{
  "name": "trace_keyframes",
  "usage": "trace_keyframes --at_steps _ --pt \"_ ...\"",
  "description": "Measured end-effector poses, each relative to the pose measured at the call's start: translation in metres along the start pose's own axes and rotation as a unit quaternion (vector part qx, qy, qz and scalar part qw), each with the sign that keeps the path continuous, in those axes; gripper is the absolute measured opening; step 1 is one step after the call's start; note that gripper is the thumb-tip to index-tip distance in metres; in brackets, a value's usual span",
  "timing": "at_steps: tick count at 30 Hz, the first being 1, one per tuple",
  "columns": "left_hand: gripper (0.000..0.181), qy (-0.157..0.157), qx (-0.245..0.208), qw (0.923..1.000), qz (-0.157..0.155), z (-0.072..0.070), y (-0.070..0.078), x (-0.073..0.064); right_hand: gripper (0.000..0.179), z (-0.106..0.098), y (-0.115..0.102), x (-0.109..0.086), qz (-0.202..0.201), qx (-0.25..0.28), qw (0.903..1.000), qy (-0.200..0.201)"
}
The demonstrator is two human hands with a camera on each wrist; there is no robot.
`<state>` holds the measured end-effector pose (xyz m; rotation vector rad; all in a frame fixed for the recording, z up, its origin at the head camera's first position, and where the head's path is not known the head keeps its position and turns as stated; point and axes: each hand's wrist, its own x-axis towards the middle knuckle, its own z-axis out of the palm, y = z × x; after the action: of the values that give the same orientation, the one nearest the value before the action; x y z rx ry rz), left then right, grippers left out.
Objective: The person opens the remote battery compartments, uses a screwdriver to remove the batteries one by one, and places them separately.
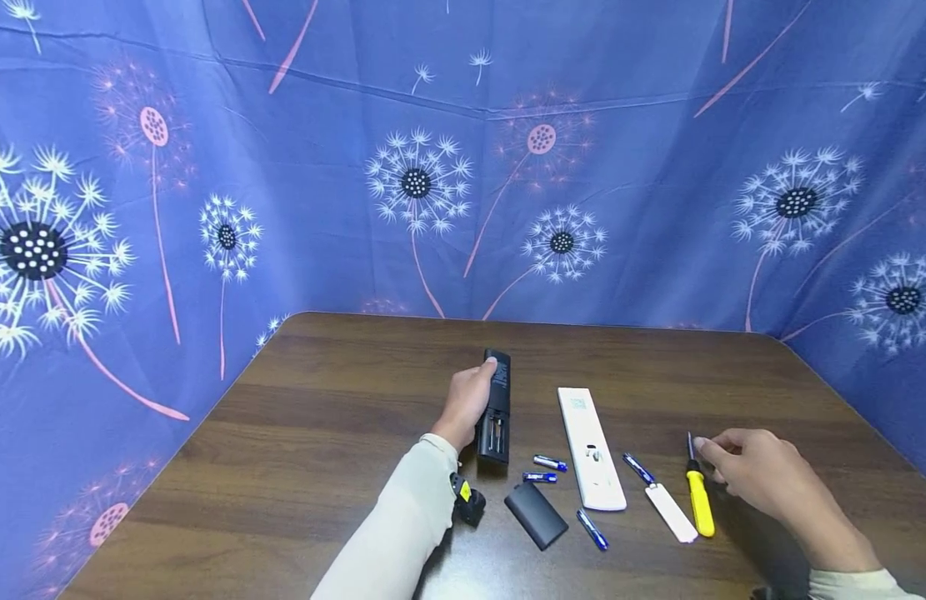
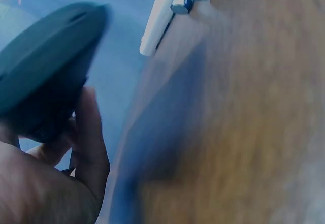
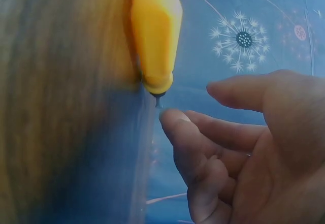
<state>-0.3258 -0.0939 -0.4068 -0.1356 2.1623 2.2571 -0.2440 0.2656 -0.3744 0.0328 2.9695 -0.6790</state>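
My left hand [image 1: 466,402] grips a black remote control [image 1: 498,379], its back facing up and its battery compartment uncovered. Metal shows inside that compartment. In the left wrist view the same remote is a dark blurred shape [image 2: 51,56] above the fingers. On the right, my right hand [image 1: 758,467] hovers beside a yellow-handled screwdriver [image 1: 700,504], fingertips close to its metal shaft. Thumb and fingers stand apart with nothing between them in the right wrist view, where the yellow handle [image 3: 156,36] points away from the hand.
A white remote control [image 1: 592,454] lies mid-table. Around it are a black battery cover [image 1: 536,515], a white battery cover [image 1: 671,512] and several blue batteries, one battery [image 1: 593,529] nearest the front. A blue dandelion-print cloth [image 1: 320,208] hangs behind the wooden table [image 1: 320,400].
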Motion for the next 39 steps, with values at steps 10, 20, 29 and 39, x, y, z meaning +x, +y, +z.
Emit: trace_keyframes --at_steps 10,20,29,39 --pt "0.034 0.003 0.103 0.9945 0.02 -0.008 0.007 0.003 0.055 -0.002 0.001 0.001 -0.001 0.006 1.0 0.003" --pt "0.034 -0.022 0.135 0.9906 -0.011 -0.006 0.01 0.002 0.056 -0.004 0.005 0.0 0.002 0.003 1.0 0.009" --pt "0.032 -0.045 0.175 0.9835 -0.005 -0.011 0.01 0.002 0.06 -0.002 0.008 -0.001 0.014 0.006 0.9999 -0.006" --pt "0.033 -0.061 0.24 0.9688 -0.005 -0.017 0.009 -0.001 0.056 -0.003 0.006 0.0 0.022 0.003 0.9996 -0.016"
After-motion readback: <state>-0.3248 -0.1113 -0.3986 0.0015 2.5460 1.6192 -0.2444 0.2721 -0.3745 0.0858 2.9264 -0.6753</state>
